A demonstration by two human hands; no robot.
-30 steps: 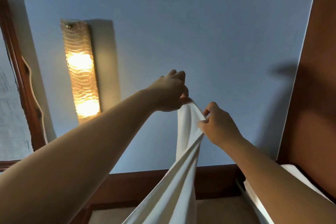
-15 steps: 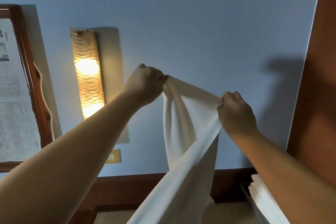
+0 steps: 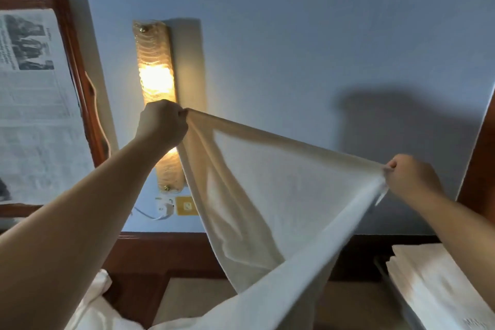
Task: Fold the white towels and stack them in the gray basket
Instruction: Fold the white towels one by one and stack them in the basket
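Here both hands are raised and spread well apart, each pinching a corner of one white towel [image 3: 270,185]. The left hand [image 3: 160,124] grips its corner at centre-left of the frame, in front of a lit wall lamp [image 3: 154,80]; the right hand [image 3: 411,177] grips the other corner at the right. The towel's top edge is taut between them, the rest hanging toward the bottom centre. A stack of folded white towels [image 3: 434,281] sits at lower right.

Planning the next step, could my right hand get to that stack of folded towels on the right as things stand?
Probably not yet: the right hand pinches a corner of the white towel. The folded stack lies below it, nothing between.
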